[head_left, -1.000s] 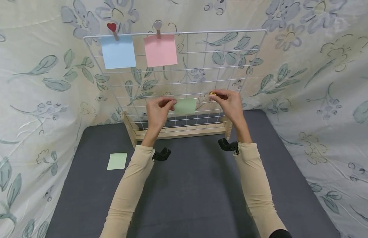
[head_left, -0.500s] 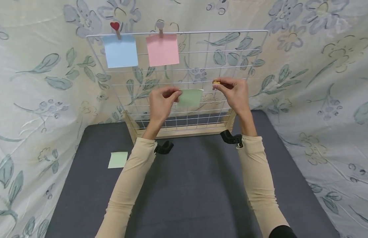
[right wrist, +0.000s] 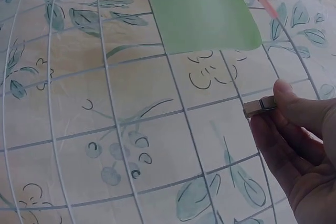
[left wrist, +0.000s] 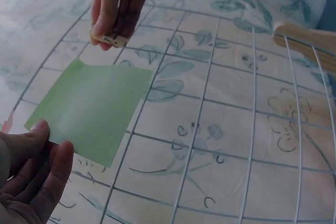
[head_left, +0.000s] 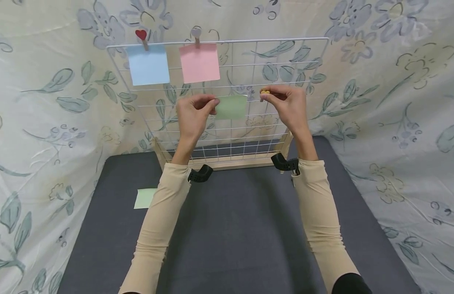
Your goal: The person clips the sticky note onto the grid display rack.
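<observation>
My left hand (head_left: 190, 118) pinches a green paper note (head_left: 232, 108) by its left edge, in front of the white wire grid (head_left: 249, 41). To its right, my right hand (head_left: 291, 108) holds a small wooden clothespin (right wrist: 259, 106) between thumb and fingers; a yellow ornament shows on it in the head view. The clothespin is apart from the note. On the grid's top bar, a blue note (head_left: 149, 65) hangs from a clothespin with a red heart (head_left: 140, 34). Beside it hangs a pink note (head_left: 199, 63), held by a clothespin with a pale heart (head_left: 195, 32).
The grid stands upright in a wooden base (head_left: 238, 163) at the back of the dark table (head_left: 230, 237). Another green paper (head_left: 144, 199) lies on the table at left, partly behind the left sleeve. Flowered cloth (head_left: 406, 114) hangs behind and at the sides.
Both hands have risen in front of the grid, carrying the green note and the clothespin from its lower part to about its middle. The blue and pink notes stay in place.
</observation>
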`<state>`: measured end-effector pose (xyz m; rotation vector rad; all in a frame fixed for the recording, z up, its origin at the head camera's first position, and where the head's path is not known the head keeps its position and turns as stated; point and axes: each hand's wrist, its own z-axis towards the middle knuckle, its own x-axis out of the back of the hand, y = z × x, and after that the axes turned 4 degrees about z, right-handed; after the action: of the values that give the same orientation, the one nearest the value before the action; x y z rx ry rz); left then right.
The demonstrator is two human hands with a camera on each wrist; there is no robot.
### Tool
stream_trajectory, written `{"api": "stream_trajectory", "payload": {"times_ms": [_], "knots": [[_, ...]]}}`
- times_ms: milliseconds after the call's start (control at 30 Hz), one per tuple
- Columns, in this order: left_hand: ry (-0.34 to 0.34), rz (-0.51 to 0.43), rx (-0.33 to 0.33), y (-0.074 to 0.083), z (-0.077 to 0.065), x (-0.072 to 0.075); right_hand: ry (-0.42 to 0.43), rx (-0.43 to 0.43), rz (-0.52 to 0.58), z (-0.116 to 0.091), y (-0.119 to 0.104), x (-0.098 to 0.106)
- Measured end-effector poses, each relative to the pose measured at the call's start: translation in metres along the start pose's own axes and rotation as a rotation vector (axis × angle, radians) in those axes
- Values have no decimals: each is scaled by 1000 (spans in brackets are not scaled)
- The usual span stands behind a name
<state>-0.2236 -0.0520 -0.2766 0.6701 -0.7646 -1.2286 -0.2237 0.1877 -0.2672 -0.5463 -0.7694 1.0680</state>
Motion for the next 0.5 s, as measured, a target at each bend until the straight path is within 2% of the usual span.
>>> {"api": "stream_trajectory", "payload": {"times_ms": [500], "knots": [[-49, 28, -30, 22, 6, -11, 21, 17, -49, 21, -15, 8]]}}
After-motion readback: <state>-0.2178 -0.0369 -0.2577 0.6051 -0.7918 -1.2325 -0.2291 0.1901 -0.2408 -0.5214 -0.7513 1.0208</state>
